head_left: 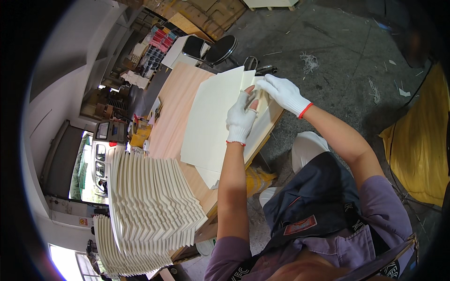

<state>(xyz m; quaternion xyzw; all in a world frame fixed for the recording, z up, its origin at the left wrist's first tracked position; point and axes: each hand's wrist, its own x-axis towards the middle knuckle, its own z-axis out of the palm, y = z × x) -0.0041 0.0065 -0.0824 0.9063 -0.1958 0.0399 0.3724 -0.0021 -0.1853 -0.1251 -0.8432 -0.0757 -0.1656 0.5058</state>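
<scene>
Both my hands wear white knit gloves with red cuffs. My left hand (241, 116) rests on the right part of a cream card sheet (211, 117), its bare fingertips stretched and apart. Beside it, my right hand (282, 95) has its fingers bent and closed over the raised far right edge of the card; the exact grip is partly hidden. Folded flaps stand up near the fingers. More cream card shows beneath the top sheet, lying on a pale wood-grain table (180, 89).
A tall stack of folded cream cards (145, 201) fills the table's near left. A yellow tape-like item (139, 133) lies at the left edge. Beyond the table stands a black stool (221, 49). White strips (309, 62) litter the floor; yellow sheeting (419, 140) hangs at right.
</scene>
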